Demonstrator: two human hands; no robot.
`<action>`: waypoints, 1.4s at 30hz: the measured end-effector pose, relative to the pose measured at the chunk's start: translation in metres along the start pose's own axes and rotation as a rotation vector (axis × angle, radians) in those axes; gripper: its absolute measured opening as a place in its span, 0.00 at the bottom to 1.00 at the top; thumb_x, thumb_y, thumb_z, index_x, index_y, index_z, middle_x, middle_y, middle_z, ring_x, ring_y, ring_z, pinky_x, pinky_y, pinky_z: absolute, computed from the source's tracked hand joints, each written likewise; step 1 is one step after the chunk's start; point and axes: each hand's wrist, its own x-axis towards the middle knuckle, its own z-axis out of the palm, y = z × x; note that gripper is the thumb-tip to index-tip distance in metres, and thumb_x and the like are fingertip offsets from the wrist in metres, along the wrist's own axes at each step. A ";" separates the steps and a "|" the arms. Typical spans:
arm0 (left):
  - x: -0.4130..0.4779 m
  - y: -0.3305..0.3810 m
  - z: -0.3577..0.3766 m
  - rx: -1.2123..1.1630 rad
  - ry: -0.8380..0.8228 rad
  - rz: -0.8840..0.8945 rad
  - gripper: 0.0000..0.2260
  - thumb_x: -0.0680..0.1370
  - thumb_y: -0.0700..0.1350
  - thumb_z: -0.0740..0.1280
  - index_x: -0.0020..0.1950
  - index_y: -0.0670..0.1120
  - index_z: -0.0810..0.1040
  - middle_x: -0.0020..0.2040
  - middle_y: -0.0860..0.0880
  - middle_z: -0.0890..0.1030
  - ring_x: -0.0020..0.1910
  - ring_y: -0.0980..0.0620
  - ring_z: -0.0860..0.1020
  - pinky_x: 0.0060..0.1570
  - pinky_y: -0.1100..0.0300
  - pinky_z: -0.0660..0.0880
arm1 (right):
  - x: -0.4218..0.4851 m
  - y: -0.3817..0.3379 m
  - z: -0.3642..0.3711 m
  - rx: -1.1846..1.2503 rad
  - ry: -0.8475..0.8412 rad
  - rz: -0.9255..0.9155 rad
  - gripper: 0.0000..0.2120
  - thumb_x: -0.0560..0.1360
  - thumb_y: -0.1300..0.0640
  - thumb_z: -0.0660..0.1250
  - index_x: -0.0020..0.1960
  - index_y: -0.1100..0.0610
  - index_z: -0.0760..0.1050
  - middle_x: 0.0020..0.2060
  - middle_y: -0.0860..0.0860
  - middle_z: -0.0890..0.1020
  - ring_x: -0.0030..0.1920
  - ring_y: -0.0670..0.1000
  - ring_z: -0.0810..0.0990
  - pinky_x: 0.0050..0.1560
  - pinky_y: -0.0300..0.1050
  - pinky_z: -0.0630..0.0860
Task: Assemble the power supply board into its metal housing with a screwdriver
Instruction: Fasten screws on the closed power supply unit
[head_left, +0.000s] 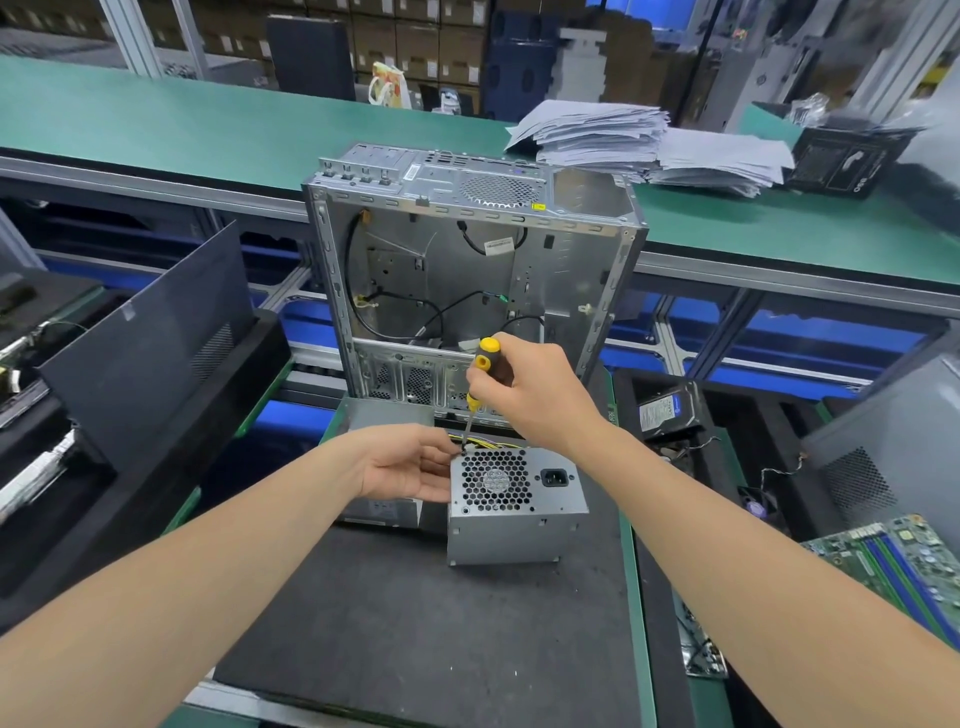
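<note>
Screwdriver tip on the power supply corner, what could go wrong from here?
1. The screwdriver tip sits at the top left corner of the power supply housing, with fingertips of the left hand right beside it; a slip could jab them.
2. Yellow wires show just behind that corner; a skidding tip might nick them.
3. The housing merely stands on the black mat; a hard push from the right hand could shift it.

A long green bench (paper stack on it) fronts shelved cardboard boxes.
</note>
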 end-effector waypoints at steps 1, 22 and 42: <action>0.000 0.000 0.000 0.004 -0.001 0.008 0.16 0.73 0.35 0.72 0.60 0.33 0.78 0.60 0.33 0.82 0.60 0.36 0.83 0.67 0.40 0.75 | 0.000 0.000 0.000 0.001 -0.002 0.001 0.12 0.81 0.48 0.66 0.44 0.54 0.73 0.35 0.49 0.79 0.34 0.47 0.73 0.36 0.42 0.70; 0.000 -0.002 0.000 0.151 -0.001 0.086 0.13 0.77 0.38 0.72 0.60 0.36 0.79 0.59 0.34 0.83 0.56 0.40 0.85 0.50 0.47 0.84 | 0.000 0.005 -0.001 0.059 0.065 0.045 0.09 0.80 0.51 0.67 0.43 0.54 0.74 0.33 0.48 0.79 0.32 0.45 0.71 0.33 0.34 0.68; -0.001 0.000 -0.001 0.243 -0.033 0.156 0.09 0.80 0.32 0.67 0.56 0.45 0.76 0.45 0.44 0.86 0.48 0.43 0.86 0.52 0.45 0.83 | -0.001 0.010 0.003 0.045 0.078 0.092 0.10 0.80 0.50 0.67 0.42 0.52 0.74 0.34 0.48 0.78 0.34 0.46 0.73 0.36 0.42 0.71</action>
